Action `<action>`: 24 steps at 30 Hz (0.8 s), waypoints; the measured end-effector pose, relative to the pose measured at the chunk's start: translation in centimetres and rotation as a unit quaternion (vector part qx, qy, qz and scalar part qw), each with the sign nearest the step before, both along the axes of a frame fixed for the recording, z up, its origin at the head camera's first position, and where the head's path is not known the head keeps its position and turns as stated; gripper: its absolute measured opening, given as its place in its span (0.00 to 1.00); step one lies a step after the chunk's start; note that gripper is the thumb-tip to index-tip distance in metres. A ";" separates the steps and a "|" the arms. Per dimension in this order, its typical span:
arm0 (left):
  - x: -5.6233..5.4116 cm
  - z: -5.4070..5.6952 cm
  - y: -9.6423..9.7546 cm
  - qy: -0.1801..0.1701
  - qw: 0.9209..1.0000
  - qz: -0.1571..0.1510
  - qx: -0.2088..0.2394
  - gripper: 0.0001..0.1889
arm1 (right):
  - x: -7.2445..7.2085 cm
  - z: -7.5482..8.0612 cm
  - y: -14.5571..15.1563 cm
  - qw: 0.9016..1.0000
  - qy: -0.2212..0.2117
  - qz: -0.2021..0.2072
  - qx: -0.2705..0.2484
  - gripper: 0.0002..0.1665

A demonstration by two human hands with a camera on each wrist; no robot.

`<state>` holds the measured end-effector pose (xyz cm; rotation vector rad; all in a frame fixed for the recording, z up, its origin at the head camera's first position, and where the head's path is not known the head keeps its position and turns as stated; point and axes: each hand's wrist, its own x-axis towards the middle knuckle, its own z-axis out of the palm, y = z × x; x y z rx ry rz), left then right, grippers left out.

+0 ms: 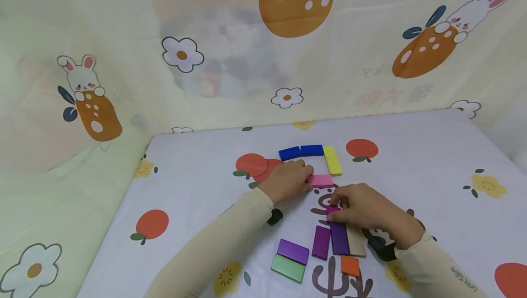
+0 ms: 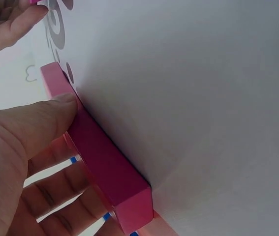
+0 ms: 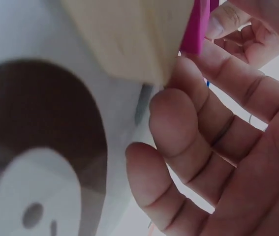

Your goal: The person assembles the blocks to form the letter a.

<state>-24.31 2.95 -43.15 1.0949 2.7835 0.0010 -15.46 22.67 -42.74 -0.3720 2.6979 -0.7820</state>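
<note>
My left hand (image 1: 289,180) grips a dark pink block (image 2: 107,155) lying on the cloth, thumb along its near side and fingers behind it. In the head view the hand covers this block. End to end with it lies a lighter pink block (image 1: 321,181), close to my thumb tip. My right hand (image 1: 362,207) pinches a small magenta block (image 1: 331,212) between thumb and fingers, at the far end of a dark purple block (image 1: 339,239). Its other fingers curl near the end of a natural wood block (image 3: 129,39).
Two blue blocks (image 1: 311,150) and a yellow block (image 1: 332,160) form a corner at the back. Nearer lie a plum block (image 1: 321,242), a violet block (image 1: 293,251), a green block (image 1: 288,268) and an orange block (image 1: 350,265). A printed cloth (image 1: 197,188) covers the table.
</note>
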 end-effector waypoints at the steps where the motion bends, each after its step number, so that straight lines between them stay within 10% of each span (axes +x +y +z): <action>1: 0.0 0.0 -0.1 0.000 1.000 0.001 0.000 0.17 | 0.0 0.0 -0.1 1.000 0.001 0.000 0.000 0.16; 24: 0.0 -0.1 0.0 0.004 1.000 -0.011 0.003 0.18 | -2.4 -0.5 1.1 0.992 0.043 -0.113 0.024 0.23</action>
